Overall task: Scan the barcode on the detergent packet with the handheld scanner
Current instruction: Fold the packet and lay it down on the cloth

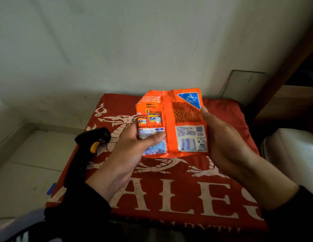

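An orange detergent packet [169, 109] is held up in front of me with its back side facing me. Its barcode [187, 143] shows in the white panel at the lower right. My left hand [134, 145] grips the packet's lower left part, thumb across the label. My right hand [222, 137] holds the packet's right edge. The black handheld scanner [87, 147], with a yellow trigger, lies on the red cloth to the left of my left hand, untouched.
A red cloth [169, 198] with a white dragon and lettering covers the surface under my hands. A pale wall stands behind it. Tiled floor [26, 163] lies to the left, and a white cushion [292, 154] is at the right.
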`<action>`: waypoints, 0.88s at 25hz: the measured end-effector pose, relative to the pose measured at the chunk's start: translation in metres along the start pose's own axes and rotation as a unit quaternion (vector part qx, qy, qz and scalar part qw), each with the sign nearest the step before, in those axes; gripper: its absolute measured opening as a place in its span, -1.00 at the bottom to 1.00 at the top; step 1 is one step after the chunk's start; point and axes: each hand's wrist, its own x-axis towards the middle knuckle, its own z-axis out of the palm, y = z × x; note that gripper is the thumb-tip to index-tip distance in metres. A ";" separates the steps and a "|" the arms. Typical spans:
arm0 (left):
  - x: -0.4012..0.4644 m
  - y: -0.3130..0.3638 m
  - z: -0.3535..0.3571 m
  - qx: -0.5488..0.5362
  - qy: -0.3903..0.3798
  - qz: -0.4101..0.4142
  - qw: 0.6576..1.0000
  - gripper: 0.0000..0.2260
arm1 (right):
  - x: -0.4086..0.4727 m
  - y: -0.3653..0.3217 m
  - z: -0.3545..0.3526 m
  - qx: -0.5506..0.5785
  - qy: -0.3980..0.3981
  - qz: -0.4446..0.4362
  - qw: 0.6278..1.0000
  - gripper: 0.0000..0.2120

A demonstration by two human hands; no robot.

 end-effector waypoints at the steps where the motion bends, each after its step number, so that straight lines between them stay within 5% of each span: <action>1: 0.001 -0.001 -0.002 -0.002 0.011 -0.002 1.000 -0.75 | 0.000 0.000 0.001 -0.005 -0.009 0.018 1.000 -0.65; 7: 0.005 -0.002 -0.012 0.008 0.057 0.020 0.998 -0.74 | -0.009 0.001 0.006 -0.050 -0.102 0.044 0.993 -0.65; 15: 0.005 -0.005 -0.018 0.059 -0.014 0.035 0.998 -0.51 | -0.010 -0.001 0.003 -0.095 -0.074 0.023 0.992 -0.71; 22: 0.004 0.002 -0.027 -0.043 -0.013 -0.042 0.998 -0.56 | -0.007 -0.012 -0.011 -0.184 -0.225 0.028 0.956 -0.28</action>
